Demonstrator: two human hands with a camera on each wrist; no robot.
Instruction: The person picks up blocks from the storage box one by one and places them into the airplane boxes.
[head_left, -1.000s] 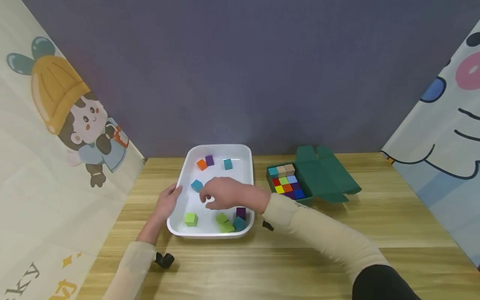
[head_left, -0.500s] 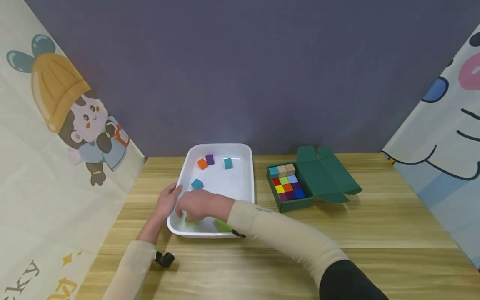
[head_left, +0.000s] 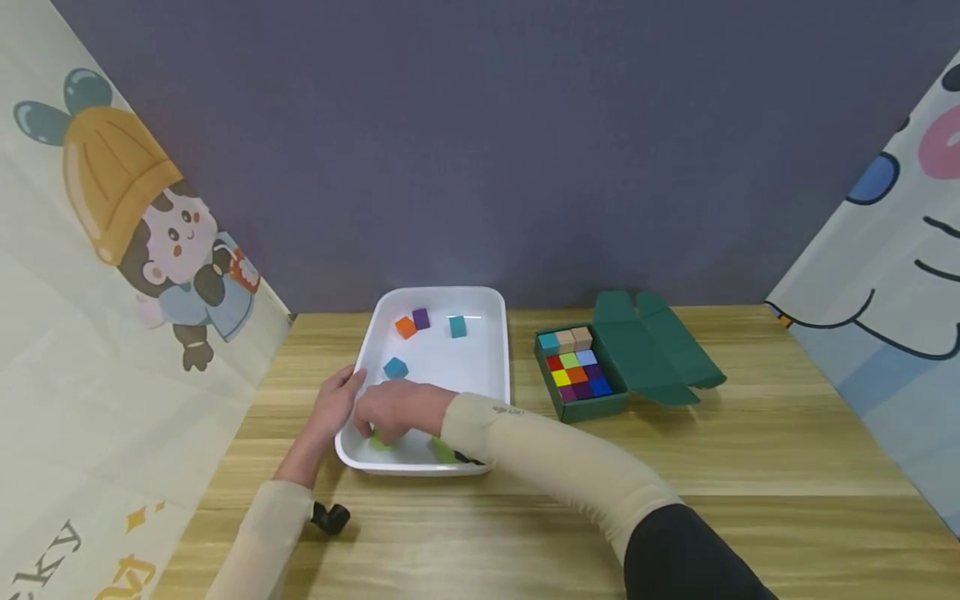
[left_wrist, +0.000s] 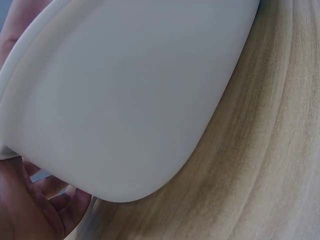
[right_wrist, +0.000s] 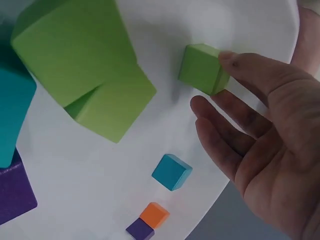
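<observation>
A white tray (head_left: 468,367) lies on the table with loose cubes in it. My left hand (head_left: 334,404) grips its left rim, thumb on top; in the left wrist view, the curled fingers (left_wrist: 75,207) show beneath the edge. Inside the tray's near left part, my right hand (head_left: 397,408) pinches a light green cube (right_wrist: 200,70) between thumb and fingers. Two more green cubes (right_wrist: 75,55) touch each other nearby, beside a teal cube (right_wrist: 12,115) and a dark purple cube (right_wrist: 15,192). My right hand and sleeve mostly hide these in the head view.
Farther back in the tray are two teal cubes (head_left: 457,327), an orange cube (head_left: 406,327) and a purple cube (head_left: 421,318). To the right stands a green box (head_left: 592,410) of coloured cubes, its lid (head_left: 652,350) folded open rightward. A dark wall (head_left: 480,150) rises behind.
From the tray's middle, my right hand has moved left and nearer to the light green cube, and now pinches it. My left hand stays on the rim.
</observation>
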